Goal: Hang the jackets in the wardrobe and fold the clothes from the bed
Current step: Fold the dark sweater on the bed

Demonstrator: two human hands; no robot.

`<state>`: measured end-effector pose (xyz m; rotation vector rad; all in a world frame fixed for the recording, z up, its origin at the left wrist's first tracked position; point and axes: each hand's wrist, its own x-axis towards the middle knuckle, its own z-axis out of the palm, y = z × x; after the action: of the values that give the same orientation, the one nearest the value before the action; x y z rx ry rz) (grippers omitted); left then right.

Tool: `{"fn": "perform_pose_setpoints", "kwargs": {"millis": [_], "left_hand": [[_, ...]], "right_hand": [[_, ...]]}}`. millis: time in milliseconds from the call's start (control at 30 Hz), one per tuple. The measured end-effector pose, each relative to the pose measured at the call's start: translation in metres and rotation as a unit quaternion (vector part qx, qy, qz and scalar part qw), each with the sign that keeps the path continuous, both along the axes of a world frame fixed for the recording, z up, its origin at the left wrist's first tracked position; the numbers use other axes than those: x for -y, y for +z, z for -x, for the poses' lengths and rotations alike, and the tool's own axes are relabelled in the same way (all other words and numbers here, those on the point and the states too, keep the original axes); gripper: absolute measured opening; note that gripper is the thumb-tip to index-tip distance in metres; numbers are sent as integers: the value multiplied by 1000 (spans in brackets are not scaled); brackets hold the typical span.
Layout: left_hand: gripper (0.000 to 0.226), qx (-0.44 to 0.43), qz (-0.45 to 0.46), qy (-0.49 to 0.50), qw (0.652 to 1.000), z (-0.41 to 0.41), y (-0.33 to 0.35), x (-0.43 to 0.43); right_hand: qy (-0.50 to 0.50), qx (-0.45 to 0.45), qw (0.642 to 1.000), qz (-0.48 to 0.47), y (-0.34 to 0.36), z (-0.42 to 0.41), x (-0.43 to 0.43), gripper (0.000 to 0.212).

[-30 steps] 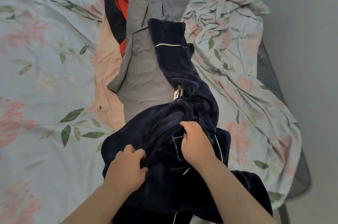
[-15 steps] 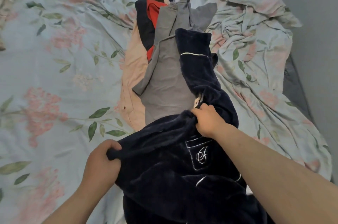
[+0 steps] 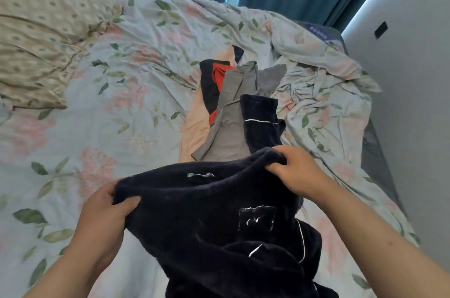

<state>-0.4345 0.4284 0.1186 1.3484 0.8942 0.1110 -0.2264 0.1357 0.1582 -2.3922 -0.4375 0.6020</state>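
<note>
Both hands are gripping the navy robe (image 3: 207, 219) by its top edge, left hand (image 3: 107, 215) and right hand (image 3: 294, 171) lifting it over the bed (image 3: 97, 107). The grey garment (image 3: 233, 112), the black-and-red one (image 3: 211, 88) and the peach one (image 3: 194, 127) are lying unfolded beyond; most work seems left.

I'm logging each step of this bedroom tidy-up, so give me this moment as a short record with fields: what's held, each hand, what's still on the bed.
held item: navy plush garment, white piping, chest pocket
left hand: grips its top edge, left end
right hand: grips its top edge, right end
garment state: stretched between the hands, one sleeve lying on the pile
pile: grey garment, black-and-red garment, peach garment, overlapping, unfolded
bed: floral sheet, pillow far left, crumpled floral cover right
</note>
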Motion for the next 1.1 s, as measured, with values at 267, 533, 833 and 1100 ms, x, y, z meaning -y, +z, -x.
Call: {"fn": "perform_pose_setpoints", "kwargs": {"millis": [267, 533, 833, 1100], "left_hand": [[50, 60, -156, -30, 985, -17, 150, -53], [35, 125, -323, -73, 935, 19, 330, -116], [52, 97, -527, 14, 844, 106, 508, -197], [25, 87, -678, 156, 713, 154, 625, -230]], "right_hand": [[83, 44, 994, 52, 169, 5, -27, 22], [145, 201, 969, -16, 336, 15, -79, 22], [185, 302, 927, -122, 495, 47, -171, 13], [189, 409, 874, -181, 611, 78, -220, 21]]}}
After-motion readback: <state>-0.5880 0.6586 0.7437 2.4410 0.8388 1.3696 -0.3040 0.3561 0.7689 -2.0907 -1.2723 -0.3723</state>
